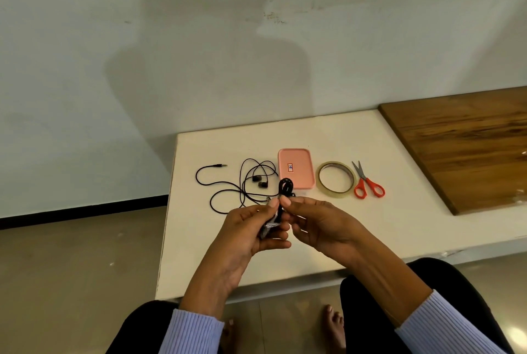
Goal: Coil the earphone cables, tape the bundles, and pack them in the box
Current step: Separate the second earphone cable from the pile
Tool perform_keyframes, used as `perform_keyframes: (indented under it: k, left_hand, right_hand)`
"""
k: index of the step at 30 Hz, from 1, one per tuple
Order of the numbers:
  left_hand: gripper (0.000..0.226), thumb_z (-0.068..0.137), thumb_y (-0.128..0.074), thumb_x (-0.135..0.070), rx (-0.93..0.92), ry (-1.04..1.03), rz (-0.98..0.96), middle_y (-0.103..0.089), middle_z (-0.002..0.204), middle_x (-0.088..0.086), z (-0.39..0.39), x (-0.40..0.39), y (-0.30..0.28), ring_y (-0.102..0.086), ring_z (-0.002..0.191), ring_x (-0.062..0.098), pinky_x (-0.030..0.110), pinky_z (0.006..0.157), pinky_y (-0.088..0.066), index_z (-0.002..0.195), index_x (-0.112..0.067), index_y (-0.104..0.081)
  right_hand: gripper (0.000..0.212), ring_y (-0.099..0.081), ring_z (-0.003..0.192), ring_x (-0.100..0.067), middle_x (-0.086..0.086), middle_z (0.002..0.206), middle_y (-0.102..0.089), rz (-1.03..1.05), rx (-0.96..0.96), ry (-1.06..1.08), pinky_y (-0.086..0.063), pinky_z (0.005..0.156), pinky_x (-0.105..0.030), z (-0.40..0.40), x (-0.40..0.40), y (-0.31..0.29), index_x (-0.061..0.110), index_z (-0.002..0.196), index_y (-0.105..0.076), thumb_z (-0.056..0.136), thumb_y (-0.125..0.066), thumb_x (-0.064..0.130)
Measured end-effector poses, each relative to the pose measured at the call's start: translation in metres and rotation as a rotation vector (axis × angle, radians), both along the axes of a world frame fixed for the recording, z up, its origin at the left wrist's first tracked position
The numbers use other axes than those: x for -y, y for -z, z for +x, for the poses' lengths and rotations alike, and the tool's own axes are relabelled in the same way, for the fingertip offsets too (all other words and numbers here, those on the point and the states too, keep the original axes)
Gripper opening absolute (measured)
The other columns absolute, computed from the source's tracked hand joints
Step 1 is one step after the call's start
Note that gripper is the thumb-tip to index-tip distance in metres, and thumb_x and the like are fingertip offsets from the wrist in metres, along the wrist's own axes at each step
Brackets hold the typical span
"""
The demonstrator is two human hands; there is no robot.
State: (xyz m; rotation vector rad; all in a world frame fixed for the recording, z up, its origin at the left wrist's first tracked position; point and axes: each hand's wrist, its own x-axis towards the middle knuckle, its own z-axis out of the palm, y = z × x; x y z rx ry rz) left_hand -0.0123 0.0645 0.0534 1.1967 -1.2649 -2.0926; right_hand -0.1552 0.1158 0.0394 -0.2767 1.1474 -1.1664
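left hand (251,229) and right hand (316,222) pinching black coiled earphone cable (285,186) above counter (199,253) | loose earphone (242,182) left of pink box (296,168) | tape roll (336,179), scissors (368,182) right, bare near edge

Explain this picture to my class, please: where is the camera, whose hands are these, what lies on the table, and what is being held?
There is one picture, from a camera on a person's head, looking down at their own hands. The left hand and right hand together hold a coiled black earphone cable. On the white table lie a second, loose earphone, a closed pink box, a tape roll and red-handled scissors. A wooden board sits to the right.
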Motion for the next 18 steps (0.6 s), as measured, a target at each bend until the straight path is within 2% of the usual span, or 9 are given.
perform_keyframes:
  k: [4, 9, 13, 18]
  left_hand:
    - [0.031, 0.087, -0.056, -0.027, -0.099, -0.007, 0.131, -0.062, 0.064, 0.009, 0.002, 0.004, -0.001, -0.058, 0.052, 0.013, 0.028, 0.056, -0.056, 0.077, -0.001, -0.07]
    - [0.034, 0.086, -0.056, -0.032, -0.099, 0.04, 0.157, -0.062, 0.063, 0.009, 0.002, 0.006, 0.001, -0.058, 0.053, 0.013, 0.024, 0.051, -0.052, 0.076, -0.003, -0.069]
    - [0.038, 0.091, -0.053, -0.035, 0.028, 0.036, 0.001, -0.069, 0.072, 0.014, 0.003, 0.005, 0.002, -0.062, 0.058, 0.016, 0.023, 0.052, -0.05, 0.085, -0.003, -0.073]
    - [0.023, 0.092, -0.058, -0.024, 0.189, -0.173, -0.225, -0.074, 0.074, 0.006, 0.007, 0.009, 0.012, -0.07, 0.068, 0.016, 0.024, 0.06, -0.056, 0.083, -0.011, -0.073]
  right_hand:
    - [0.026, -0.062, 0.066, -0.006, -0.001, 0.072, -0.066, -0.048, 0.076, -0.044, -0.052, 0.057, -0.014, -0.002, 0.0, -0.001, 0.008, 0.093, -0.069, 0.07, -0.071, 0.019]
    - [0.017, -0.057, 0.065, -0.009, -0.001, 0.071, -0.061, -0.11, 0.163, -0.075, -0.05, 0.061, -0.015, 0.001, 0.002, 0.005, 0.01, 0.09, -0.068, 0.076, -0.068, 0.021]
    - [0.016, -0.055, 0.062, -0.012, -0.002, 0.071, -0.06, -0.118, 0.093, -0.055, -0.05, 0.062, -0.02, 0.004, 0.002, 0.005, 0.011, 0.086, -0.071, 0.075, -0.067, 0.022]
    - [0.025, -0.068, 0.086, -0.013, -0.004, 0.09, -0.071, -0.117, 0.09, 0.031, -0.056, 0.076, -0.026, 0.002, 0.005, 0.007, 0.01, 0.093, -0.068, 0.07, -0.07, 0.022]
